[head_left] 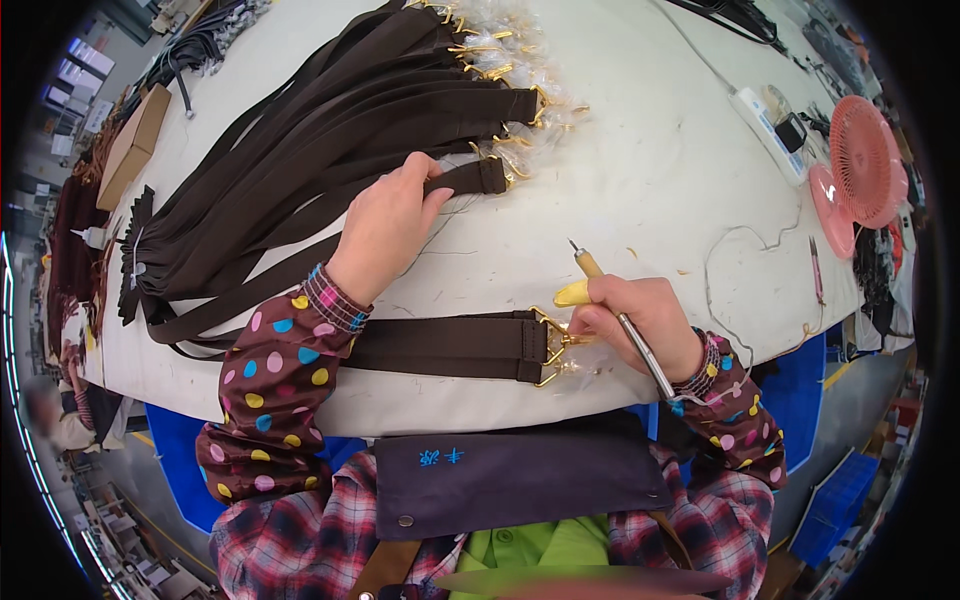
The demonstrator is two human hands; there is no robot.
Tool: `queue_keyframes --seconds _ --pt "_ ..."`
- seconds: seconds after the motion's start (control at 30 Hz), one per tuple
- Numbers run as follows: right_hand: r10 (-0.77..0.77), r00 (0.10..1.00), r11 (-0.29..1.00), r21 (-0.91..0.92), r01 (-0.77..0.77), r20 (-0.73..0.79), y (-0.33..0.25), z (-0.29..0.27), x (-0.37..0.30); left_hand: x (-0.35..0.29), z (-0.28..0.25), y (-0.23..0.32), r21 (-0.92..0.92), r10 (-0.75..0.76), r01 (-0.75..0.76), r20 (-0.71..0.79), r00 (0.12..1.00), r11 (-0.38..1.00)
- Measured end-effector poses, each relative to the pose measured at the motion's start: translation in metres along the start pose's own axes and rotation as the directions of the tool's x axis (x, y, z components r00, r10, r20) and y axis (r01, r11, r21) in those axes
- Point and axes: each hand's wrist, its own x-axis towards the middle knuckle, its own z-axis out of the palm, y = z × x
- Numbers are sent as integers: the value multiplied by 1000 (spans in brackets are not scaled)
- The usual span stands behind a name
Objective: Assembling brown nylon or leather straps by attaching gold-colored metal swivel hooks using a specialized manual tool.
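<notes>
My left hand [388, 222] is closed on a dark brown strap [455, 182] near its stitched end, where a gold-coloured clasp sits in clear plastic. Loose threads hang beside these fingers. A corded, soldering-iron-like pen [640, 345] lies in my closed right hand [640, 318], its thin tip pointing up and to the left. One right finger wears a yellow cover [573, 294]. Close by the right fingertips is the gold clasp [550, 345] of another brown strap [440, 347], lying along the near table edge. Whether they touch that clasp cannot be told.
A bundle of brown straps [300, 150], tied at the left, fans over the white table [620, 180]. Farther right are a white power strip [768, 135] and a pink fan [866, 160]. The pen's thin cord [708, 275] loops across the right side. A cardboard box [135, 147] stands left.
</notes>
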Motion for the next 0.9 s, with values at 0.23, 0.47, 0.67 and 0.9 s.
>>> queue_keyframes --seconds 0.23,0.47,0.67,0.9 --pt "-129 984 980 -166 107 -126 14 -17 19 -3 -29 14 -567 -119 672 716 688 477" --pt "-63 984 991 -129 41 -166 36 -11 41 -21 -10 21 -397 187 -89 216 958 914" --pt "-70 987 980 -193 41 -143 35 1 46 -27 -11 29 -153 218 -184 249 944 971" --pt "37 999 996 -85 -38 -13 27 -12 42 -6 -34 20 -417 56 350 705 707 839"
